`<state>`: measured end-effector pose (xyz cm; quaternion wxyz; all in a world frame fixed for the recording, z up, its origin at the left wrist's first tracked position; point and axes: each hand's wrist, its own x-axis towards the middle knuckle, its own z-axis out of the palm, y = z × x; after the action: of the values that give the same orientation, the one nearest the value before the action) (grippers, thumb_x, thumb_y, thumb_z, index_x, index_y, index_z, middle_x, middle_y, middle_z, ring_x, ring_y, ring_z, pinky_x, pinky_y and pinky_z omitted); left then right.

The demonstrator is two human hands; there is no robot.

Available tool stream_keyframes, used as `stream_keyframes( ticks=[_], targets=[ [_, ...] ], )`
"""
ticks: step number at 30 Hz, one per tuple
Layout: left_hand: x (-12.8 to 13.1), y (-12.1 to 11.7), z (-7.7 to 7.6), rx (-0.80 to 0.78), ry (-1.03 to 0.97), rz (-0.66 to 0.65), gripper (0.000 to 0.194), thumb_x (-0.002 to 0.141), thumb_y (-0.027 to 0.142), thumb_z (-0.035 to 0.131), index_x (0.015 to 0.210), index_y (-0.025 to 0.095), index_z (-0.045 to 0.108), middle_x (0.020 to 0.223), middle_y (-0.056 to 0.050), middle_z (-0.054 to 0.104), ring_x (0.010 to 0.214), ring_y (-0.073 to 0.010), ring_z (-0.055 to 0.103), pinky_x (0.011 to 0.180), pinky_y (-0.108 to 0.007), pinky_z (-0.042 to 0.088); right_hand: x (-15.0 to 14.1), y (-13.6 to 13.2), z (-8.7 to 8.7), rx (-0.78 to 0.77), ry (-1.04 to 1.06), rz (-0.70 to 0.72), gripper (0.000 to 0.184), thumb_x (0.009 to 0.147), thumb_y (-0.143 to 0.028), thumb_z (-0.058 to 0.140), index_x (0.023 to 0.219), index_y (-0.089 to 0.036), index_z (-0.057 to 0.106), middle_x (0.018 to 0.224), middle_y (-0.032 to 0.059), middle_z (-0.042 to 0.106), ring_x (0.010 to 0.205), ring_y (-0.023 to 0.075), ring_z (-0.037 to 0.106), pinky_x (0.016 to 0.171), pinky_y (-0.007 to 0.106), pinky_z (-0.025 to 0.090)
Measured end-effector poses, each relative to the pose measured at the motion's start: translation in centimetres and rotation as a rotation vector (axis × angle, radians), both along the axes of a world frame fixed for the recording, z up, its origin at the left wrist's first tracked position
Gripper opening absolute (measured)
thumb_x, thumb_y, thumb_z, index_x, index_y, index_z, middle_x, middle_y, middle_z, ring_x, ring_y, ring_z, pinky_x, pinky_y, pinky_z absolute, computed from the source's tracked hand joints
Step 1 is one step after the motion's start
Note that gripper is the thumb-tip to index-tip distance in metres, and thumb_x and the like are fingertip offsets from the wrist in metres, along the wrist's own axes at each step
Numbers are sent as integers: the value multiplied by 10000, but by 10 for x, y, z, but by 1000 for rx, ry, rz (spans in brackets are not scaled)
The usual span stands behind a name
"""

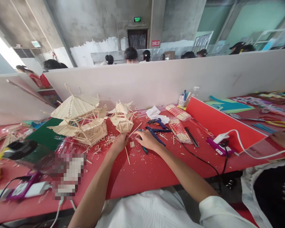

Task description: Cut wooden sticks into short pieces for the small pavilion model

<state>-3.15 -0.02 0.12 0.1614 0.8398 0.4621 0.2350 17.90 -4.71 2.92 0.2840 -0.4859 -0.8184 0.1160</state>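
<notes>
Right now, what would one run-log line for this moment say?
left hand, right hand: at thin stick | beyond: small stick model | left: larger model

I am wearing a loose, off-white top (144, 209) — faintly striped, creasing across the front — its short right sleeve (219, 210) showing plain and pale.

Green exit sign (137, 19) above dark door (137, 39); white partition (156, 82); purple power strip (218, 148) beside red board (218, 123).

It looks like a craft workshop: a long red counter (123, 177) strewn with stick offcuts and pliers (156, 129), white partitions (156, 82), bare concrete walls (97, 22), a green exit sign (137, 19) and people (131, 54) beyond.
</notes>
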Motion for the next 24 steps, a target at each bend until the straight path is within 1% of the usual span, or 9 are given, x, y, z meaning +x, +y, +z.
stream_keyframes(
  ticks=[2, 5, 8, 11, 13, 15, 18, 20, 24],
  targets=[
    [1, 0, 4, 11, -44, 8, 145, 915, 212, 494, 932, 176, 633, 854, -79, 672, 811, -210, 636, 769, -307, 471, 0, 1, -1, -16, 39, 3, 196, 923, -178, 614, 1089, -212, 712, 1023, 60, 776, 943, 213, 722, 885, 330, 488],
    [6, -1, 10, -41, -180, -77, 165, 914, 221, 479, 947, 171, 633, 817, -42, 647, 723, -169, 586, 718, -280, 460, 0, 2, -3, -74, 144, -2, 155, 932, -235, 599, 1015, -205, 727, 994, 63, 778, 897, 203, 730, 818, 301, 521],
    [13, -5, 16, -87, -282, -165, 163, 908, 223, 489, 938, 160, 637, 841, -39, 638, 719, -152, 563, 699, -267, 450, 1, 6, -7, -116, 321, -17, 183, 919, -317, 623, 1020, -188, 704, 977, 77, 771, 879, 209, 730, 777, 296, 536],
    [17, -9, 21, -102, -325, -193, 134, 889, 202, 517, 916, 152, 639, 853, -38, 638, 728, -139, 550, 705, -253, 443, 3, 11, -12, -167, 489, 1, 234, 910, -383, 608, 983, -169, 668, 874, 73, 751, 773, 203, 711, 701, 291, 532],
    [19, -11, 22, -116, -355, -195, 109, 881, 200, 534, 895, 152, 631, 831, -28, 632, 714, -130, 539, 701, -245, 439, 3, 14, -15, -213, 569, 34, 248, 907, -415, 587, 945, -176, 641, 775, 40, 719, 693, 187, 680, 660, 286, 522],
    [19, -11, 21, -131, -389, -184, 89, 878, 218, 554, 883, 155, 616, 802, -16, 620, 703, -127, 533, 696, -242, 439, 3, 16, -16, -231, 635, 56, 261, 888, -445, 596, 915, -187, 622, 734, 16, 695, 662, 178, 658, 650, 286, 517],
    [18, -10, 19, -145, -460, -130, 101, 872, 257, 579, 909, 163, 590, 807, -13, 621, 720, -132, 548, 704, -246, 447, 2, 17, -19, -232, 742, 53, 283, 855, -478, 636, 866, -197, 603, 763, 20, 707, 683, 183, 667, 665, 297, 521],
    [18, -9, 18, -141, -502, -107, 119, 869, 272, 587, 924, 166, 580, 820, -16, 626, 736, -137, 561, 720, -252, 453, 2, 18, -21, -264, 817, 43, 313, 829, -505, 668, 836, -205, 582, 773, 30, 723, 714, 198, 690, 669, 304, 527],
    [17, -10, 19, -106, -519, -110, 110, 875, 271, 582, 920, 170, 576, 813, -17, 621, 732, -143, 568, 725, -264, 455, 1, 21, -23, -330, 908, 45, 367, 789, -550, 708, 828, -214, 564, 776, 35, 738, 768, 224, 725, 665, 310, 542]
  ],
)
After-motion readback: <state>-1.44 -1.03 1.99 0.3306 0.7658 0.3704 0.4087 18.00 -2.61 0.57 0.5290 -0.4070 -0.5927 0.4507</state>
